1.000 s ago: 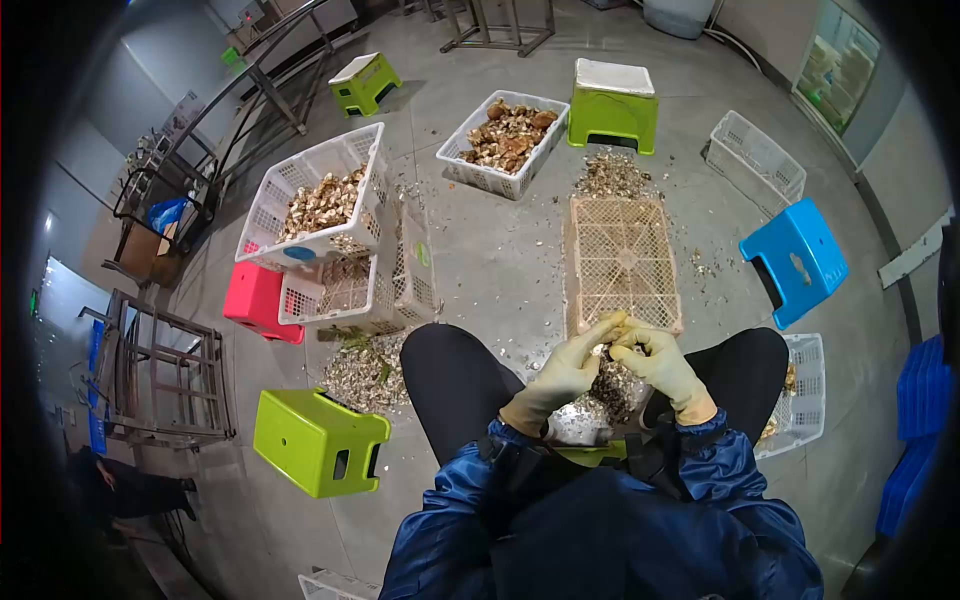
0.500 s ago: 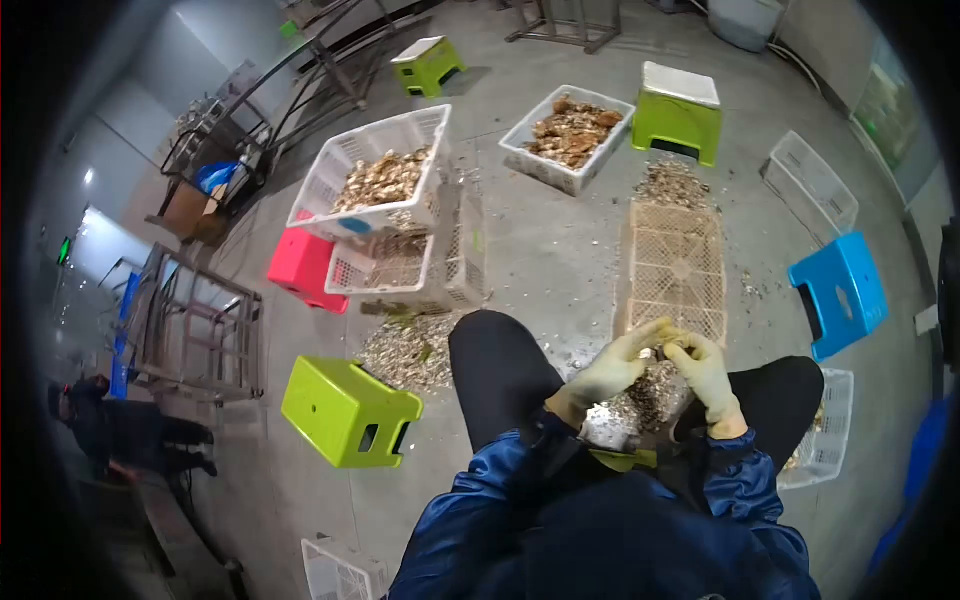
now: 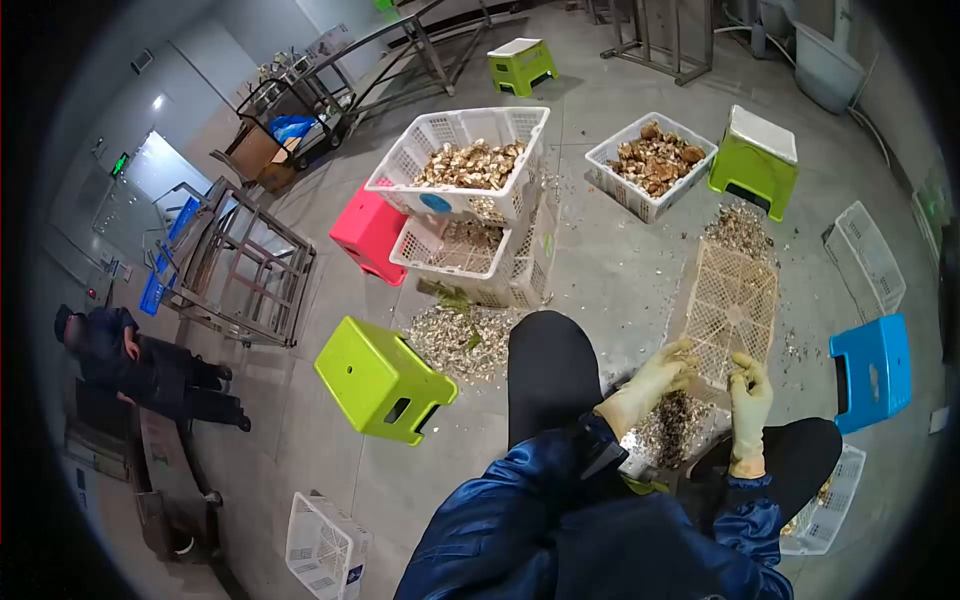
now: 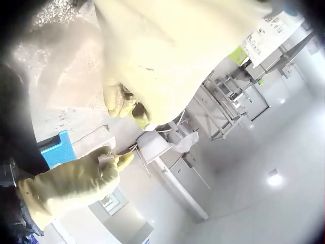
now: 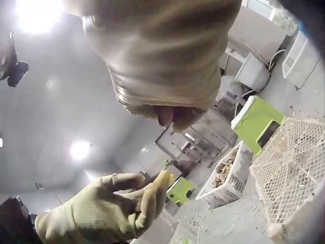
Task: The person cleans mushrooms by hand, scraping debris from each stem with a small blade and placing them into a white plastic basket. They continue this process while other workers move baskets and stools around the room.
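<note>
In the head view, the gloved left hand (image 3: 648, 388) is held over a heap of dark and pale scraps (image 3: 672, 425) between the knees. Its curled fingers hold a small brownish piece (image 5: 134, 197), partly hidden, in the right wrist view. A short gap away, the gloved right hand (image 3: 750, 410) is raised with bent fingers. The left wrist view shows a small pale piece (image 4: 105, 159) pinched in it. Just beyond both hands lies an upturned beige crate (image 3: 733, 305). What exactly the two pieces are cannot be told.
At the left are stacked white crates (image 3: 530, 135) with mushroom-like pieces, a pink stool (image 3: 366, 232) and a green stool (image 3: 375, 380). A filled white crate (image 3: 640, 195) stands ahead, a blue stool (image 3: 872, 372) right. A person (image 3: 140, 365) is at far left.
The hands have moved apart from their fingertip-close position. The head view has turned, shifting the crates and stools to the right and bringing the person at the left into fuller sight.
</note>
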Action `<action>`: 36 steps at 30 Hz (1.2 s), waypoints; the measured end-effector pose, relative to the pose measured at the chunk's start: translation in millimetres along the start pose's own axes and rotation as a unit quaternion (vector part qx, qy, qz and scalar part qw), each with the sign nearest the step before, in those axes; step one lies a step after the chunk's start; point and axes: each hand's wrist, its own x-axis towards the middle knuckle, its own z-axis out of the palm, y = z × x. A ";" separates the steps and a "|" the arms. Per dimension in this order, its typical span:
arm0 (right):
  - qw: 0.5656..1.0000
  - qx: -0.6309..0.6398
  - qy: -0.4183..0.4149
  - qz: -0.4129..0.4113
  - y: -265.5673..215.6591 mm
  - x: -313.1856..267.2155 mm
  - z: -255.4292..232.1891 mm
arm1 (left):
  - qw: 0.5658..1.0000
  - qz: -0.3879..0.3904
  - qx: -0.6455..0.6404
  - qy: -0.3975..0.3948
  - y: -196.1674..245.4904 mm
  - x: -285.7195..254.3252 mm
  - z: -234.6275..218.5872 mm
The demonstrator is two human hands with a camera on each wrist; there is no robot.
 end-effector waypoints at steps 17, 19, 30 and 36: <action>0.998 0.049 0.026 0.042 21.7 0.7 0.4 | 0.682 0.481 0.446 0.325 304.4 -30.1 -41.7; 0.998 0.045 0.012 0.040 17.5 4.3 -1.1 | 0.733 0.490 0.414 0.226 295.2 0.9 -68.8; 0.990 0.109 -0.053 0.072 -0.7 -4.3 -8.8 | 0.985 0.102 0.129 -0.053 27.7 3.1 73.8; 0.998 0.061 -0.018 0.015 22.0 -8.7 -6.7 | 0.952 0.173 0.251 -0.023 -18.0 12.0 76.6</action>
